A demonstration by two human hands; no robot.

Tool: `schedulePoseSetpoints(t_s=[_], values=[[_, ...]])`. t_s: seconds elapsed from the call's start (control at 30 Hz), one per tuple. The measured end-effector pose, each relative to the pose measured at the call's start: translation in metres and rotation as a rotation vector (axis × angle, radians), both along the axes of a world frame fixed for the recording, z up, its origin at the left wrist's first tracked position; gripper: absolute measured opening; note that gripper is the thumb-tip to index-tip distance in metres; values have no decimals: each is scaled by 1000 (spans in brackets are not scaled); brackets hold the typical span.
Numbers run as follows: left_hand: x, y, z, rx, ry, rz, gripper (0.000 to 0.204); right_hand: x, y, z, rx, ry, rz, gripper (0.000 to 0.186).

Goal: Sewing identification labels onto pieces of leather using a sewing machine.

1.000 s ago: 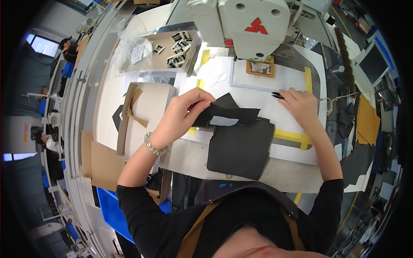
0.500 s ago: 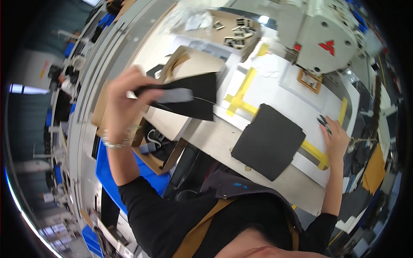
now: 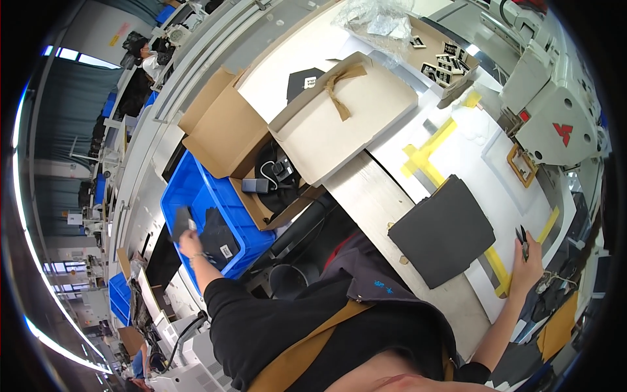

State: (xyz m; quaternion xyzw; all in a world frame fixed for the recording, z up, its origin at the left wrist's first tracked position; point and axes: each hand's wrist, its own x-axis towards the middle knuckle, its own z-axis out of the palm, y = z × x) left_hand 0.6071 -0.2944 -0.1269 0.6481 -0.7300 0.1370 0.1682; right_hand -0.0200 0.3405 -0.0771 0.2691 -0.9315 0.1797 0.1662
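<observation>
- The left hand (image 3: 191, 245) is closing its fingers on the edge of a dark piece (image 3: 182, 223) and is holding it up over the blue bin (image 3: 256, 245); some blur is hiding the exact grip.
- Inside that bin, more dark pieces (image 3: 219, 234) are lying together, one of them showing a small pale label.
- The right hand (image 3: 528, 266) is curling round a small pair of snips (image 3: 524, 244), their dark tips pointing away from the body, and is resting over the white sheet (image 3: 486, 176) near its right side.
- Between the two hands, a dark grey stack (image 3: 444, 232) is lying flat on the worktop (image 3: 366, 189), partly covering the white sheet and its yellow tape (image 3: 431, 150).
- Beyond the sheet, the pale machine head (image 3: 558, 114) is standing over a small orange-brown frame (image 3: 522, 166).
- A shallow pale box (image 3: 359, 127) is sitting to the left of the sheet, a tan strip (image 3: 339, 98) lying in it.
- Next to the bin, an open cardboard box (image 3: 232, 134) is holding dark devices and a white cable (image 3: 264, 171).
- At the far side, small black-and-white tags (image 3: 447, 65) are lying scattered in a tray beside clear plastic wrapping (image 3: 379, 25).
</observation>
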Motion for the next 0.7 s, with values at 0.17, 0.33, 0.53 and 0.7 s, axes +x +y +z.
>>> schedulePoseSetpoints(t_s=[0.17,0.33,0.53,0.7], values=[[2,-21,-55,837,162,15,30,4,0,9,2,-9,-19,28],[-164,-78,35,220,264,-387,26,10,11,13,11,11,-127,27],[-417,7,155,122,225,-1140,27,17,17,12,16,105,-128,24],[-573,111,149,184,38,-1778,31,17,19,9,11,85,-158,26]])
